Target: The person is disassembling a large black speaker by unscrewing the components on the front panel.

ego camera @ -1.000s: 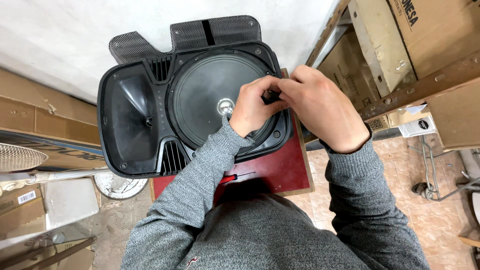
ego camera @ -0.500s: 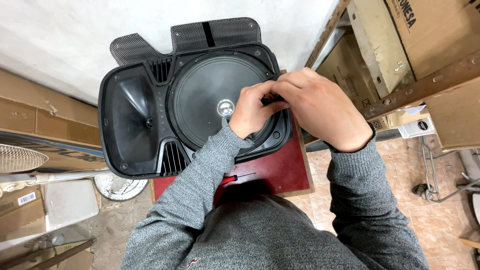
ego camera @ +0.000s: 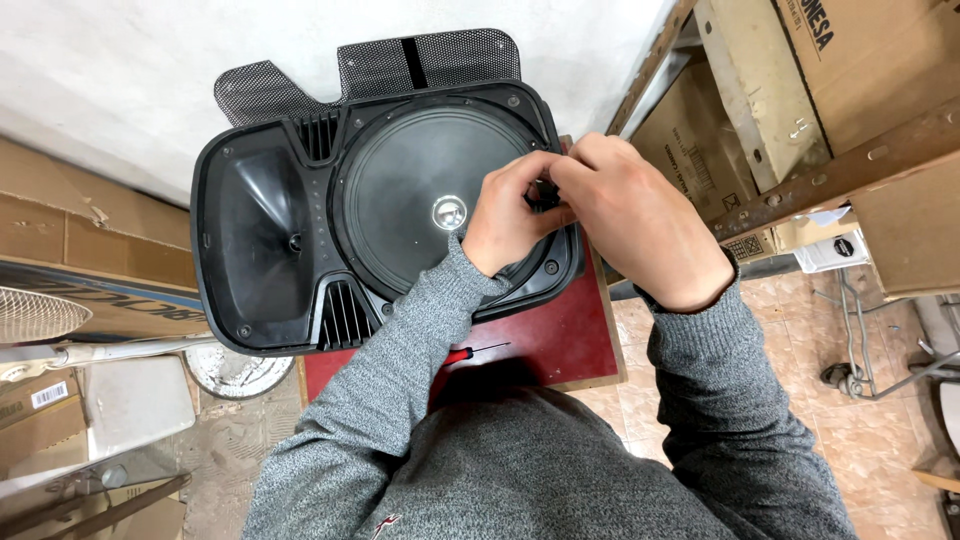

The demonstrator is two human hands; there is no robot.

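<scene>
Head view: both hands (ego camera: 585, 215) on flat, left-right speaker cabinet (ego camera: 300, 235).

Head-worn, single view, looking steeply down from close above the left hand (ego camera: 505, 225) and right hand (ego camera: 640, 220) onto a black speaker cabinet (ego camera: 290, 240) on a red board (ego camera: 560, 335), own grey sleeves filling the lower frame.

We noted a small red-topped table (ego camera: 560, 340) carrying the black speaker cabinet (ego camera: 380, 215), which lay on its back and overhung the left edge. A red-handled screwdriver (ego camera: 478, 351) lay on the red surface just beside the cabinet.
</scene>
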